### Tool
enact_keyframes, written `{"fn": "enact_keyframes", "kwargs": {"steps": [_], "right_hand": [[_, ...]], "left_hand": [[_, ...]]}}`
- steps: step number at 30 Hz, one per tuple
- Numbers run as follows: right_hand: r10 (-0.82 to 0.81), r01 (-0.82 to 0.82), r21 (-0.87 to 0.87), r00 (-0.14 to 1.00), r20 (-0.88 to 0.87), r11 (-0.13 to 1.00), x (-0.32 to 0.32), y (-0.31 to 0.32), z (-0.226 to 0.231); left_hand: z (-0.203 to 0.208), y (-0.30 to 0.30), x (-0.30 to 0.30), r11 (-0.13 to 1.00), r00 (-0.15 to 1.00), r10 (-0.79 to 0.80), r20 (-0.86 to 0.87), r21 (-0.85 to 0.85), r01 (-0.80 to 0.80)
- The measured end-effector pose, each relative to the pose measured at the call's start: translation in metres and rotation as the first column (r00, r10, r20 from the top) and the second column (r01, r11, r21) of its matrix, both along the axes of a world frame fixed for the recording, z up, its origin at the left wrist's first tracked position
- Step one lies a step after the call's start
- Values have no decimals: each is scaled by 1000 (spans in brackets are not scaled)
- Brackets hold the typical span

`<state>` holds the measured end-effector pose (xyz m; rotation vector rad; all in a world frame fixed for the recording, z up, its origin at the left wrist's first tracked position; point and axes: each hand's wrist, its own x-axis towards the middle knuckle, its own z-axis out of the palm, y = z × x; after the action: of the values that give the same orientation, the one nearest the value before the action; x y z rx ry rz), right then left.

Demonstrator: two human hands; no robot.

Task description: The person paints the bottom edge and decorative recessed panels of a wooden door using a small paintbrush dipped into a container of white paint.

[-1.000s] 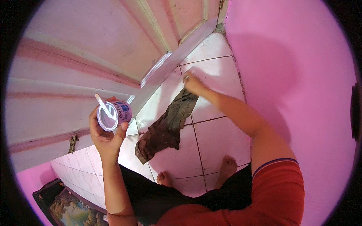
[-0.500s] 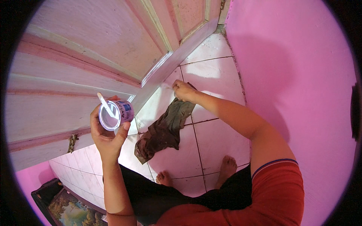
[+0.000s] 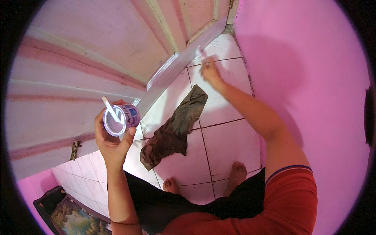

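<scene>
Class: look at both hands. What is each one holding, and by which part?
Left hand grips a small paint can around its side. Right hand is blurred; what it holds cannot be told.

- Tin [image 3: 119, 119]: white inside, purple label.
- Rag [image 3: 176, 127]: dark brown, mottled.
- Floor [image 3: 227, 145]: white tiles, dark grout lines.
- Wall [image 3: 309, 78]: bright pink.
- Door [image 3: 90, 58]: pale pink.
- Sleeve [image 3: 291, 196]: red, blue-edged.

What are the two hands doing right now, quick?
Left hand: closed around a small open tin with a white stick in it.
Right hand: fingers curled by the door's bottom edge; what it holds cannot be told.
</scene>
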<state>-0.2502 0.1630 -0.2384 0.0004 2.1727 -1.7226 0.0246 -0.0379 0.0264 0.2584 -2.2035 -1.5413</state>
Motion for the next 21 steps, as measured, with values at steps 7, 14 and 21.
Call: {"fn": "enact_keyframes", "kwargs": {"steps": [7, 14, 21], "right_hand": [[730, -729, 44, 678, -83, 683, 116, -23, 26], [199, -111, 299, 939, -282, 948, -24, 26, -13], [16, 1, 138, 993, -119, 990, -8, -3, -51]], "left_hand": [[-2, 0, 2, 1000, 1000, 8, 12, 28, -8], [4, 1, 4, 1000, 1000, 11, 18, 20, -11], [1, 4, -2, 999, 1000, -7, 6, 42, 7]]}}
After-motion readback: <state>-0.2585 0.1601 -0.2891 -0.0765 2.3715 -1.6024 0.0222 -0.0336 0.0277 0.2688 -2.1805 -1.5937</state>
